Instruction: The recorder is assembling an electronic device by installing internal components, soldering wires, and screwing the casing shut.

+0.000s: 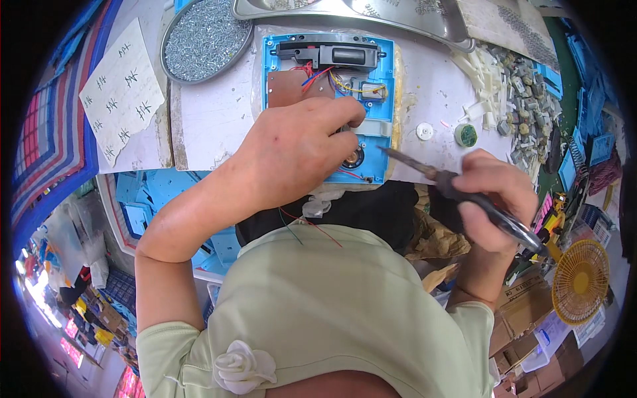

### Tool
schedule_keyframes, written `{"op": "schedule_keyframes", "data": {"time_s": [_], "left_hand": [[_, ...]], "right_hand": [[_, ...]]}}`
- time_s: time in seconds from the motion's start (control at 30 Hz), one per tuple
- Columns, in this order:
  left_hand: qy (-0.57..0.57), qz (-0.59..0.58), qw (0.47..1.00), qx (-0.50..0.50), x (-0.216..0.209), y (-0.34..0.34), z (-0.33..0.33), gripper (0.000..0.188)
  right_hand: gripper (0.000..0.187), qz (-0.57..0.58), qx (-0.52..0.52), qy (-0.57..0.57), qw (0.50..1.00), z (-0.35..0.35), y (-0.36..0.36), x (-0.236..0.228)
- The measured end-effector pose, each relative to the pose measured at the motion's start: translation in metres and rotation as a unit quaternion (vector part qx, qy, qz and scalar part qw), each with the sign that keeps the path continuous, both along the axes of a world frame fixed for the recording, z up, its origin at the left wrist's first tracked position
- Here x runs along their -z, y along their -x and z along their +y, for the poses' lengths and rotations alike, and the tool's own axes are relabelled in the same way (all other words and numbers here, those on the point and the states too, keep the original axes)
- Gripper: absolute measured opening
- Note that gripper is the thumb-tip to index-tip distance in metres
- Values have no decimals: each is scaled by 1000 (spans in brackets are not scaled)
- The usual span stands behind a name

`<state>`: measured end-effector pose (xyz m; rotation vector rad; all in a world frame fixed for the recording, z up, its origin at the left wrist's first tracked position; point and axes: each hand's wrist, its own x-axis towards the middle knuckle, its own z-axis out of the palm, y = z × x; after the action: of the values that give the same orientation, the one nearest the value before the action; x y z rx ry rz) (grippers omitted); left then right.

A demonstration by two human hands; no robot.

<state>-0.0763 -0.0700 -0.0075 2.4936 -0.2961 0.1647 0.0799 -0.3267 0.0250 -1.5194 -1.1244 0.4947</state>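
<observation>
A blue plastic housing lies at the near edge of the table with its inside facing up. It holds a black part along the far side, a brown board, coloured wires and a round speaker-like part. My left hand reaches over the housing, its fingers bent into a pinch just above the round part; what they hold is hidden. In my right hand is a soldering iron with a dark handle, its metal tip pointing at the housing's right edge.
A round tray of screws and a metal tray line the far side. To the right sit a white disc, a small green-filled tin, white plastic pieces and heaped grey parts. A blue-filled crate stands below left.
</observation>
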Motion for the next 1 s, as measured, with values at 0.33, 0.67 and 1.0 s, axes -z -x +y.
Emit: {"op": "schedule_keyframes", "data": {"time_s": [0.33,0.67,1.0], "left_hand": [[-11,-14,1000,-12,-6,2,-4,20],[-21,-10,1000,-1,-7,-2,-4,24],[1,-56,998,7,1,6,12,25]], "right_hand": [[18,4,626,-175,760,-234,-47,-21],[12,8,666,-162,728,-254,-102,-13],[42,387,475,-249,750,-293,-133,21]]}}
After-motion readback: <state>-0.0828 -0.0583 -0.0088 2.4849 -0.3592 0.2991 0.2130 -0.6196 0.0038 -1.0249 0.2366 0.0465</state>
